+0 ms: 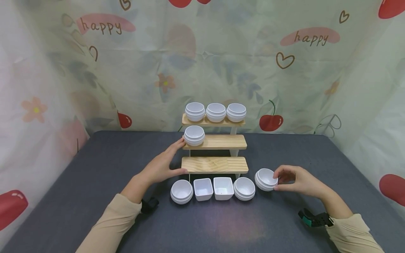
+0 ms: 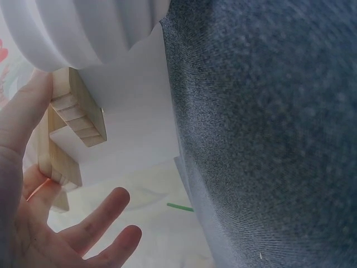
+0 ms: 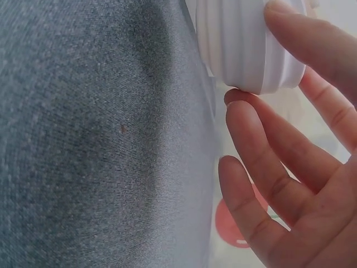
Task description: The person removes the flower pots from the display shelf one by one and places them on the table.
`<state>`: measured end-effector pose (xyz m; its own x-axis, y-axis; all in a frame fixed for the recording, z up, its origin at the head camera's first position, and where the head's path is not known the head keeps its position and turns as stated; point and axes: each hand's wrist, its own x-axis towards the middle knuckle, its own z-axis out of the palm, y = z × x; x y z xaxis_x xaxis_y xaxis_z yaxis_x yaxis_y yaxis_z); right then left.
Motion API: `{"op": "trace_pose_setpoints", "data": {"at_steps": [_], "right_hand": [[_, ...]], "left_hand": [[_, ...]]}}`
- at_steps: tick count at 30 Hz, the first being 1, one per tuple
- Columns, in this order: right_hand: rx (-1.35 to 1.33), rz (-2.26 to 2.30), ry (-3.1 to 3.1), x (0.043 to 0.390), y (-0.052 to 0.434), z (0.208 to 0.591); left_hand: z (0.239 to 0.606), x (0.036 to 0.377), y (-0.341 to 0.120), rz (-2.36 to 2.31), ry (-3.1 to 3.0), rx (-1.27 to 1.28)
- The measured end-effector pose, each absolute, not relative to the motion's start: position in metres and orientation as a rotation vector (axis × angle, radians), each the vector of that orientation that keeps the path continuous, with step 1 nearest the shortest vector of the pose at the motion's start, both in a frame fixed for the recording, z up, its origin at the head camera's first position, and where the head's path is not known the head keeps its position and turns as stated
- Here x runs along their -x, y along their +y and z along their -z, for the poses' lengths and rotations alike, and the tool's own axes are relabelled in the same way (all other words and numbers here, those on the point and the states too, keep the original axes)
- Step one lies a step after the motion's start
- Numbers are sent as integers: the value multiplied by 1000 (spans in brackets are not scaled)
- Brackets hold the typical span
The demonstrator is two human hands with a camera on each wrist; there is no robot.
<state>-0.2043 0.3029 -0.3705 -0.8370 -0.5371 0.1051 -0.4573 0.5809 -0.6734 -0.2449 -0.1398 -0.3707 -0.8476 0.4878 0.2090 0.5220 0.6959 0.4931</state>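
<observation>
Right hand (image 1: 299, 180) in the head view pinches a round bowl (image 1: 265, 180) just right of the front row (image 1: 222, 189) of four on the desk (image 1: 234, 232). The left hand (image 1: 162, 166), spread and holding nothing, is at the side of the tiered stand (image 1: 223, 142), with three bowls (image 1: 216, 112) on its top shelf and one on the next.

Only the left wrist view shows thumb and finger touching the shelf ends (image 2: 70, 106); a near white bowl (image 2: 89, 30) partly blocks the boards.

Right wrist: the gripped bowl's ridged side, cut off by the picture's edge, and a printed cherry (image 3: 231, 220) partly behind the fingers (image 3: 245, 120).
</observation>
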Motion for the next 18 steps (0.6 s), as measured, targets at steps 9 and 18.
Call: {"op": "trace_pose_setpoints", "data": {"at_steps": [9,18], "right_hand": [[909,1106,2642,204,304,372],[904,1103,2590,204,304,373]], "left_hand": [[371,246,-140,853,-2838,843],[370,245,-139,852,-2829,850]]}}
